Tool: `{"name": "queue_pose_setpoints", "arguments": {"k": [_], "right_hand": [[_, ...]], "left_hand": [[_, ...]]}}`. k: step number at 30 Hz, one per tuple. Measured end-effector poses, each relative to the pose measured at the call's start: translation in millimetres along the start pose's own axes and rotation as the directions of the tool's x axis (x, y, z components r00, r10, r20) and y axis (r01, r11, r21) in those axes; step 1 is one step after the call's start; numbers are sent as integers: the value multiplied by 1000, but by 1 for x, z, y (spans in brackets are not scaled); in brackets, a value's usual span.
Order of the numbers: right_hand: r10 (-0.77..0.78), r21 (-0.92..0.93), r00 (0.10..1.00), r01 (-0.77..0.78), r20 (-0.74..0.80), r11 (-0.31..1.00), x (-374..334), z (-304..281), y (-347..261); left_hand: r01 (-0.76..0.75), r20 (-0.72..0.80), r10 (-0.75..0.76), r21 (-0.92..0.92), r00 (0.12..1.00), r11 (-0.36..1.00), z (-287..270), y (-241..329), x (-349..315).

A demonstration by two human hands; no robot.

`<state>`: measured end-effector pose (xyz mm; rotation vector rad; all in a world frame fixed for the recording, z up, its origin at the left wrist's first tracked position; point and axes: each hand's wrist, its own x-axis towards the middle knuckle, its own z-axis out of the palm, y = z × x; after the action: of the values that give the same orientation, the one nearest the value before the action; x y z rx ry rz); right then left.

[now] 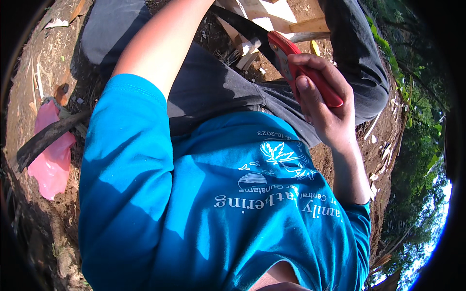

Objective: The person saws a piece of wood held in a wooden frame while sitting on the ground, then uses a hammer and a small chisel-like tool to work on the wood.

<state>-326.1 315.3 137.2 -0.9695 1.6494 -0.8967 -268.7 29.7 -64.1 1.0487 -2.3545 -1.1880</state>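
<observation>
1. Gripping the saw [281, 44] by its red handle is your right hand [326, 116], fingers curled round it and thumb pressed along its near side; the saw sits above the gap between your legs.
2. For good control, it would help to have your wrist in line with the blade [250, 30] and draw long, light strokes, your other hand well off the edge.
3. The saw's long axis slants from near right, at the handle's butt, to far left, where the blade points; its tip is hard to make out.
4. Your left forearm [162, 46] reaches far; its hand lies out of view, so you cannot tell its state from here.
5. Beyond the blade lie pale pieces of wood [274, 12]; contact is unclear.
6. Well to the left, a dark stick [51, 134] crosses a pink plastic sheet [52, 167].
</observation>
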Motion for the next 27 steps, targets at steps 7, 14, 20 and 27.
{"name": "queue_pose_setpoints", "arguments": {"k": [7,14,20,27], "right_hand": [[-6,-66,1000,6,2,998,3,3,-9],[7,-271,1000,1,29,963,-40,-18,-44],[47,-345,999,-37,21,938,-52,-26,-56],[0,-248,1000,-6,-25,969,-13,0,-25]], "left_hand": [[88,61,-90,33,994,996,-1,6,13],[124,106,-127,36,986,992,2,7,21],[181,122,-182,16,976,983,-2,12,17],[217,189,-224,57,956,974,-5,33,11]]}}
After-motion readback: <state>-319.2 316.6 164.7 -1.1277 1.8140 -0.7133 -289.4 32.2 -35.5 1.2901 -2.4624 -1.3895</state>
